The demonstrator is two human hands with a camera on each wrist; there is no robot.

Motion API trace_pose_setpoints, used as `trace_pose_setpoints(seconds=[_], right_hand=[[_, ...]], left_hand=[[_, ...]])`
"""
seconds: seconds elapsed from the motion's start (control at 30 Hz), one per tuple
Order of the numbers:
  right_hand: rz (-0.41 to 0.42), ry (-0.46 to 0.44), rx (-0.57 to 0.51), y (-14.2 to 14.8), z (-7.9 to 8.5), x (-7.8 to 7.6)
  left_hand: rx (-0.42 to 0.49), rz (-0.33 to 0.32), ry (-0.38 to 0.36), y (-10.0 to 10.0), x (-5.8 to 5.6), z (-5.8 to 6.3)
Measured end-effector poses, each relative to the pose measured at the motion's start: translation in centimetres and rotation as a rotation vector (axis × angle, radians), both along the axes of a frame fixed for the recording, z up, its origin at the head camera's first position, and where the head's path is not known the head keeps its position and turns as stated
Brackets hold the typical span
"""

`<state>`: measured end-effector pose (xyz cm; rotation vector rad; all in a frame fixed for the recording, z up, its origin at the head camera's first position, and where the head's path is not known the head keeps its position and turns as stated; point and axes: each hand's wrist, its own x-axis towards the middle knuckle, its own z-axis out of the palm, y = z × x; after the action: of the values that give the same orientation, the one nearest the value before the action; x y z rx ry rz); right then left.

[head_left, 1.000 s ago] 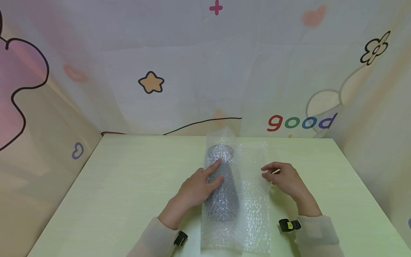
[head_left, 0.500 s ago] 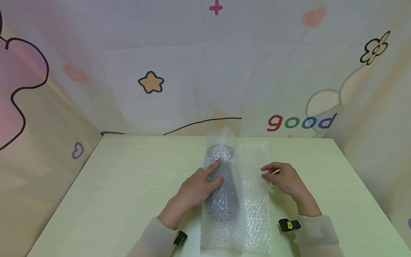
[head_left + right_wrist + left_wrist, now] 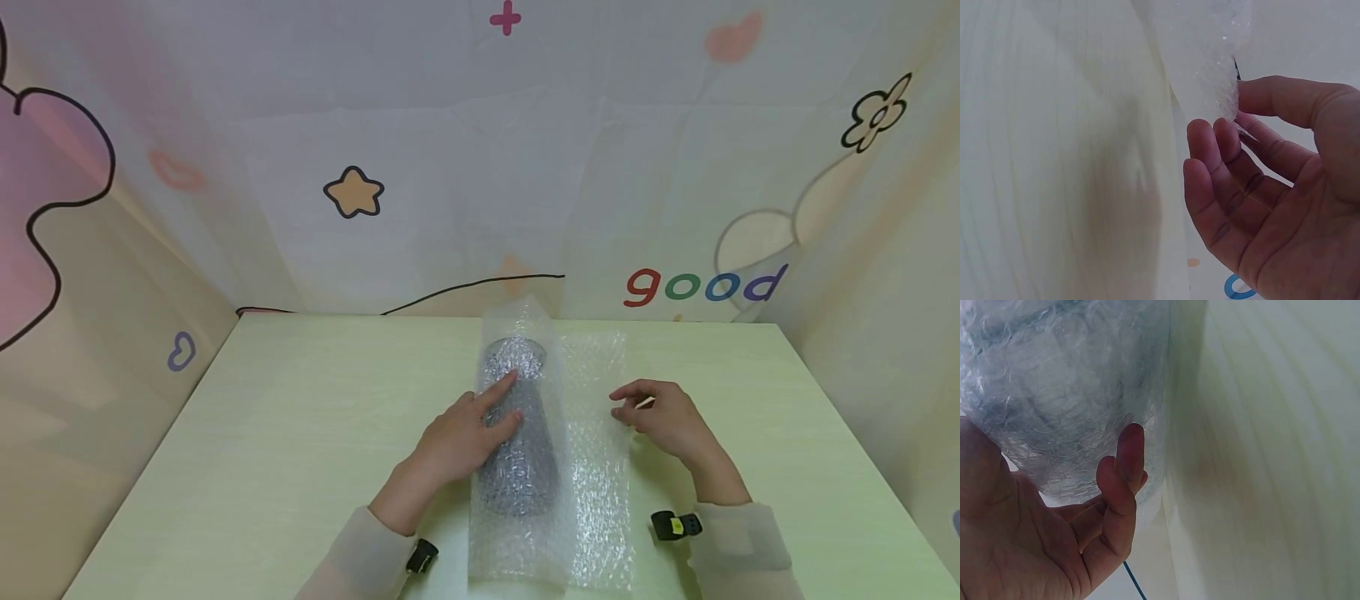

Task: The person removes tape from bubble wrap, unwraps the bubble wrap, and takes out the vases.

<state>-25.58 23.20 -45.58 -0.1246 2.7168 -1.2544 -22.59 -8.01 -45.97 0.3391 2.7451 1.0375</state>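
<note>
A dark bottle-shaped object [image 3: 525, 462] lies under layers of clear bubble wrap [image 3: 600, 492]; its exact kind is blurred by the wrap. My left hand [image 3: 457, 437] holds this bundle from the left, index finger and thumb over its top. In the left wrist view, other fingers [image 3: 1119, 506] curl against the wrapped side. At the right, my right hand [image 3: 663, 417] pinches the edge of the sheet, slightly raised. The right wrist view shows the bubble wrap edge [image 3: 1210, 75] between thumb and index finger, the remaining fingers loosely bent.
A pale wood-grain table [image 3: 315, 433] bears the bundle, whose far end reaches the table's back edge. Behind it hangs a printed cloth [image 3: 450, 167], with further cloth at both sides. Dark wrist straps [image 3: 677, 526] sit at the sleeves.
</note>
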Motion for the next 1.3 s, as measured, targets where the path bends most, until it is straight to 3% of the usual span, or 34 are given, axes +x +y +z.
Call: trace_pose_setpoints(seconds=[1.3], right_hand=[[-0.051, -0.074, 0.068, 0.13, -0.45, -0.07]], left_hand=[[0.010, 0.004, -0.014, 0.04, 0.00, 0.07]])
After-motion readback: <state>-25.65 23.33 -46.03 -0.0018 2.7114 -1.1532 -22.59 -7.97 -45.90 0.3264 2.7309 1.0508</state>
